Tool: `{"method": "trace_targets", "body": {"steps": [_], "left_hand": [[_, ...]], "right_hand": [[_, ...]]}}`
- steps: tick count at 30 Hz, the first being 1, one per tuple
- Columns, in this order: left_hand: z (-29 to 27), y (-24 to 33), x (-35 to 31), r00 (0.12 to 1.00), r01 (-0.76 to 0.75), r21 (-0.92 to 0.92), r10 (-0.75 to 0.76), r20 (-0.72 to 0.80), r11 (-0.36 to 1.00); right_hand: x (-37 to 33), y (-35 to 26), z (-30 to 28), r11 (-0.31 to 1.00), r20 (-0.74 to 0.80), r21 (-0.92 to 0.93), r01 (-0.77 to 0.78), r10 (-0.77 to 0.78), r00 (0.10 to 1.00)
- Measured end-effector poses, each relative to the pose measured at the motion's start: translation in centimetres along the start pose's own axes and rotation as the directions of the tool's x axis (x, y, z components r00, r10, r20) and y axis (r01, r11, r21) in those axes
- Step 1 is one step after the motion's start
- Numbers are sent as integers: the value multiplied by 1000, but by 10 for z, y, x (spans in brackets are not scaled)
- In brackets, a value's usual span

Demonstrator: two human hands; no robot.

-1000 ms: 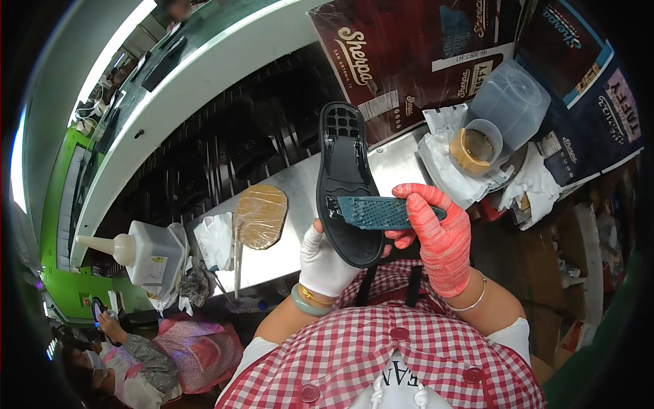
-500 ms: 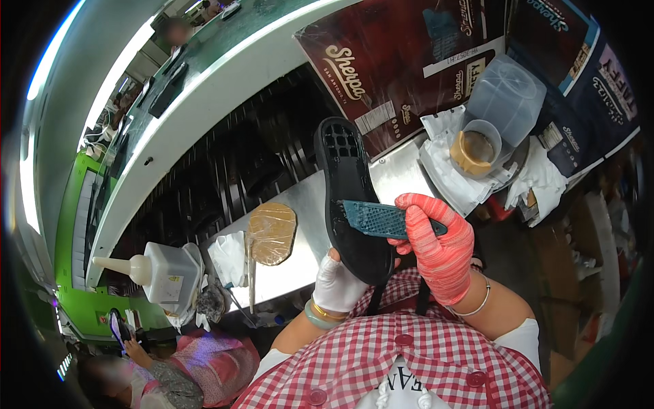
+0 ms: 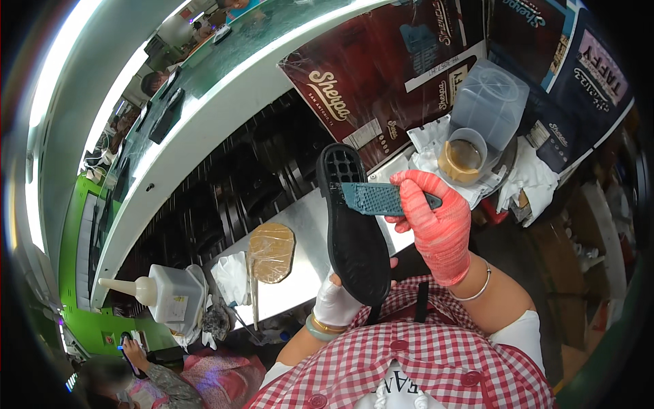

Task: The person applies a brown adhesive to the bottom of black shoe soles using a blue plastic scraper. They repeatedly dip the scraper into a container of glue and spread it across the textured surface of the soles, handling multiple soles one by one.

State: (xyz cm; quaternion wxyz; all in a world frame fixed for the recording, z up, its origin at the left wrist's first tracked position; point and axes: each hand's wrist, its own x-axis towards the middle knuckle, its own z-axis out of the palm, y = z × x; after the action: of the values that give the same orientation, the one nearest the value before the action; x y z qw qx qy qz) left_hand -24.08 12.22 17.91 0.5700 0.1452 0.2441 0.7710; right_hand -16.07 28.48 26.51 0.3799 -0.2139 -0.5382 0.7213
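Note:
A black shoe sole [image 3: 354,249] slants upright in front of me, its hollow-celled heel at the far end. My left hand [image 3: 337,300], in a white glove with bare fingertips, grips the sole at its near end; most of those fingers are hidden behind it. My right hand [image 3: 436,218], in a coral-red knit glove, is closed around a flat teal brush-like tool [image 3: 381,199] with a textured face. The tool's wide end lies at the sole's surface, just below the heel cells. Whether it has bristles, I cannot make out.
A metal ledge [image 3: 306,238] bears a wrapped tan pad [image 3: 271,252] and a white cloth [image 3: 231,278]. A spouted white bottle [image 3: 174,293] stands left. At right are a plastic cup [image 3: 464,153], a clear container [image 3: 490,99] and printed cardboard [image 3: 368,68]. Another person [image 3: 163,382] sits lower left.
The teal tool has shifted along the sole from its middle toward the heel. The sole has come slightly nearer to me, still in my left hand.

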Motion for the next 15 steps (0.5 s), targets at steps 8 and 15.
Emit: {"method": "trace_targets", "body": {"steps": [8,15], "left_hand": [[-4,-2,5,999,21,-73,-23,-35,997],[-13,-7,4,996,-37,-16,36,-81,999]], "right_hand": [[-17,0,-8,984,103,-46,-174,178,979],[-25,7,-10,962,140,-75,-264,273,952]]}}
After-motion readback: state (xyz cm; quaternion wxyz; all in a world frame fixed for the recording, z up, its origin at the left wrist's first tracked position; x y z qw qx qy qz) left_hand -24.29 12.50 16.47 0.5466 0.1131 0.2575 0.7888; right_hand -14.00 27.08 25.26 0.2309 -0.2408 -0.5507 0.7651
